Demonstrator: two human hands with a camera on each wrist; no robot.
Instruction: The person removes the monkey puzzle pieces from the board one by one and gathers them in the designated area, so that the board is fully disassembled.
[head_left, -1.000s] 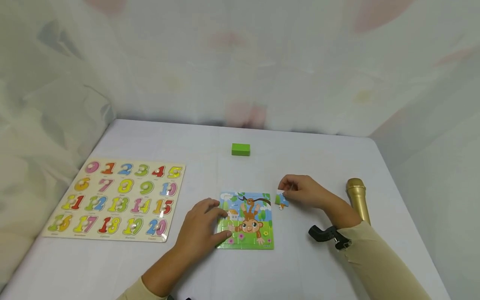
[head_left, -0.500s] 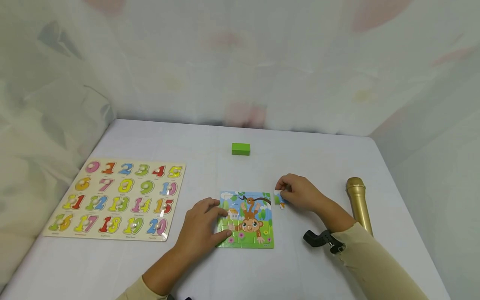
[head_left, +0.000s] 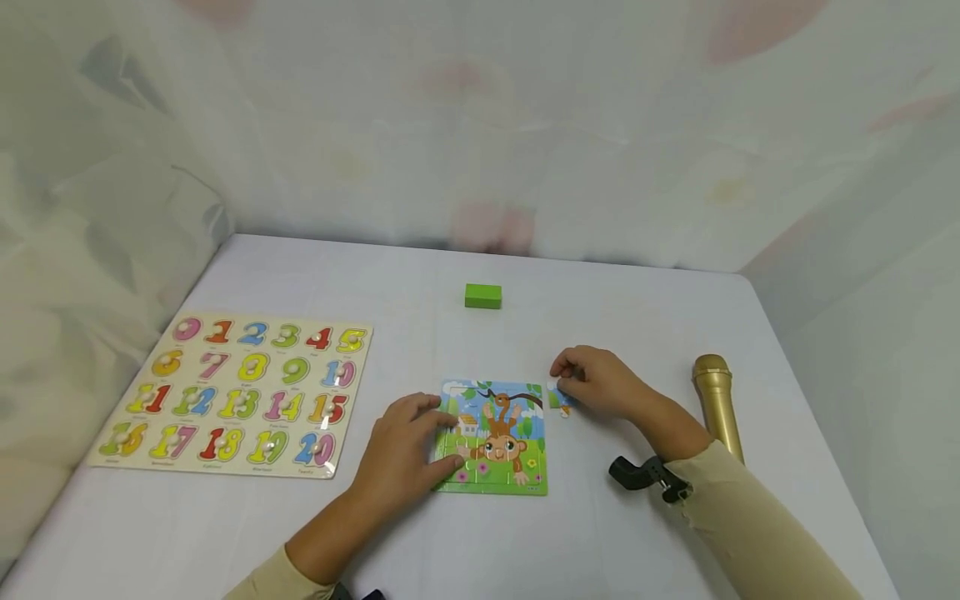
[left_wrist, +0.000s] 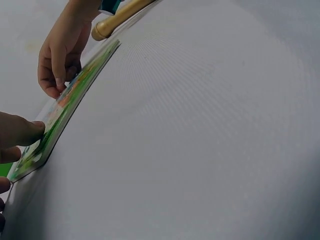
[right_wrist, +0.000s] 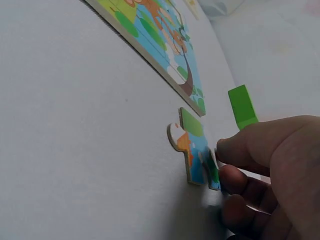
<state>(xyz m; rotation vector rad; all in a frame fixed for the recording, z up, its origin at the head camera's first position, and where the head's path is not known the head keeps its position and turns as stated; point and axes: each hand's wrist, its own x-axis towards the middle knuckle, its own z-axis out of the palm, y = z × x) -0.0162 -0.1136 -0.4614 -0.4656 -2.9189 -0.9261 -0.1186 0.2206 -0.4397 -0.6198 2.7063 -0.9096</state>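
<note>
A square jigsaw puzzle (head_left: 498, 442) with a cartoon monkey on it lies flat at the middle of the table. My left hand (head_left: 401, 454) rests along its left edge, thumb and fingers spread over the border. Just off the puzzle's upper right side is a small blue and green puzzle piece (right_wrist: 192, 142) with an orange and white tab. My right hand (head_left: 600, 382) holds this piece at its far edge between thumb and curled fingertips, low over the white tabletop. The fingers hide part of the piece in the head view.
On the left lies a number peg board (head_left: 240, 396) with colourful numerals. A green block (head_left: 483, 297) sits at the back of the table (head_left: 637, 308). A gold microphone (head_left: 717, 408) lies at the right, partly behind the right forearm.
My right hand has shifted slightly left with the puzzle piece, bringing it closer to the puzzle's edge. The left hand keeps its place on the puzzle.
</note>
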